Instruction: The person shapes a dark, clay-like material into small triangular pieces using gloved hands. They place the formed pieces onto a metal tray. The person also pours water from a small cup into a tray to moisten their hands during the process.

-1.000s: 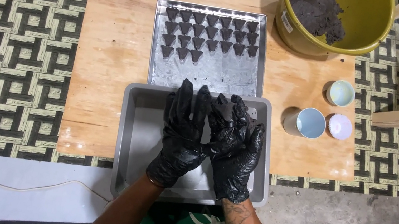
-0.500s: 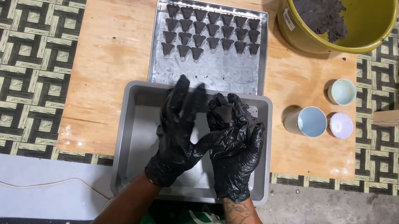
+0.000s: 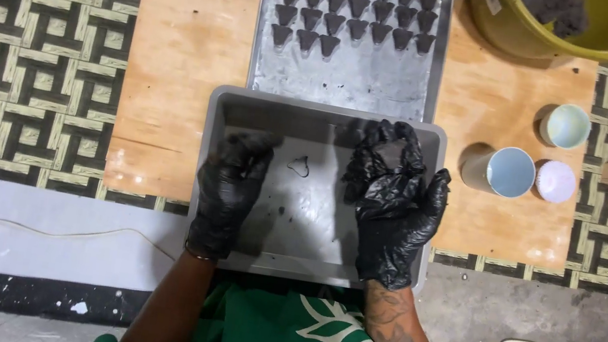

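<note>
Both my hands wear black gloves and hover over a grey plastic tub (image 3: 225,114). My right hand (image 3: 397,198) is palm up over the tub's right side, its fingers cupped around a lump of dark paste (image 3: 386,155). My left hand (image 3: 229,190) is palm down over the tub's left side. Its fingers are loosely bent and slightly blurred, and I see nothing in it. A small heart-shaped ring mould (image 3: 298,165) lies on the tub floor between my hands.
Beyond the tub, a metal tray (image 3: 350,85) holds several rows of small dark moulded pieces (image 3: 358,9). A yellow bucket (image 3: 521,34) of dark paste stands at the top right. Three small cups (image 3: 511,171) sit to the right on the wooden board (image 3: 184,54).
My hands were pressed together around the paste over the tub. They have parted: the left moved left and down, and the right keeps the lump.
</note>
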